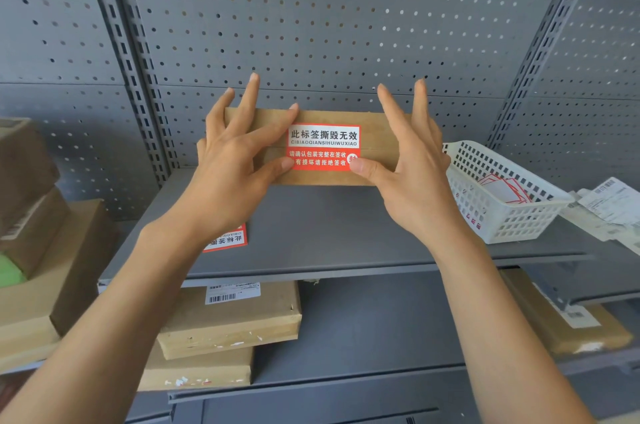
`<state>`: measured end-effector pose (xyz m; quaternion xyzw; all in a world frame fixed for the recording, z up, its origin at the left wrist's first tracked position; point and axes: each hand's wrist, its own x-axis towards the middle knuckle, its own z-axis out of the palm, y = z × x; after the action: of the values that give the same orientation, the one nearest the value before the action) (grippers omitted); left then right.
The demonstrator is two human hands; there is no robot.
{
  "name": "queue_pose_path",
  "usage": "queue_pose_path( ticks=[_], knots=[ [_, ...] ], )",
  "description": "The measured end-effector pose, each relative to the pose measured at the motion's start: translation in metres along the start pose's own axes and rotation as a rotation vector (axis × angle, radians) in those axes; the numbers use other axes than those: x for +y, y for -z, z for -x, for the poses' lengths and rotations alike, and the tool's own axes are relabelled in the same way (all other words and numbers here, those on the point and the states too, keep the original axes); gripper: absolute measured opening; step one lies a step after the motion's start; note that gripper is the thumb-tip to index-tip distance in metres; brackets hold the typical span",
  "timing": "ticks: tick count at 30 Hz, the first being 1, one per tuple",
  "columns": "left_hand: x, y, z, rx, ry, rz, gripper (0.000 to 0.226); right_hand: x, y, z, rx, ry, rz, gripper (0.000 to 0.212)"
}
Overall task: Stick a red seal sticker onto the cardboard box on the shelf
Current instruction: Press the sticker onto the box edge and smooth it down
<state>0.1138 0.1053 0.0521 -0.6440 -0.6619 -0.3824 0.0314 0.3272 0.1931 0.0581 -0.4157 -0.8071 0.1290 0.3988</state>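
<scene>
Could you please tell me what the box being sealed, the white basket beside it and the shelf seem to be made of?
Box: plain brown cardboard, matte and fibrous-looking.
Basket: probably moulded white plastic, with a regular grid of holes.
Shelf: likely grey painted sheet metal, smooth, with a perforated back panel.

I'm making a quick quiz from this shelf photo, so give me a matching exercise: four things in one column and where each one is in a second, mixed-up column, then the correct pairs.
Column one:
1. red seal sticker
2. white basket
3. second sticker
4. cardboard box

Column two:
A. lying flat on the shelf, partly under the left wrist
B. stuck across the seam on the box front
C. standing on the shelf between the left hand and the right hand
D. at the right of the shelf, with sticker sheets inside

Pairs: 1-B, 2-D, 3-A, 4-C
</scene>
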Motion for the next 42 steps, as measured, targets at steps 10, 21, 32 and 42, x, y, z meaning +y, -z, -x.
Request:
queue_pose_path(
  ticks=[10,21,32,42],
  knots=[
    [0.020,-0.022,0.004,0.285,0.187,0.136,0.067,-0.017,-0.016,0.005,0.164,-0.150,-0.172,0.057],
    [0.015,-0.042,0.003,0.407,0.181,0.026,0.040,-0.019,-0.041,0.008,0.267,-0.150,0.004,0.036],
    [0.014,-0.036,0.008,0.368,0.146,-0.007,0.039,-0.017,-0.035,0.014,0.260,-0.145,-0.011,0.033],
    [0.009,-0.031,0.010,0.293,0.082,-0.067,0.064,-0.021,-0.024,0.014,0.148,-0.135,0.036,0.061]
  ],
)
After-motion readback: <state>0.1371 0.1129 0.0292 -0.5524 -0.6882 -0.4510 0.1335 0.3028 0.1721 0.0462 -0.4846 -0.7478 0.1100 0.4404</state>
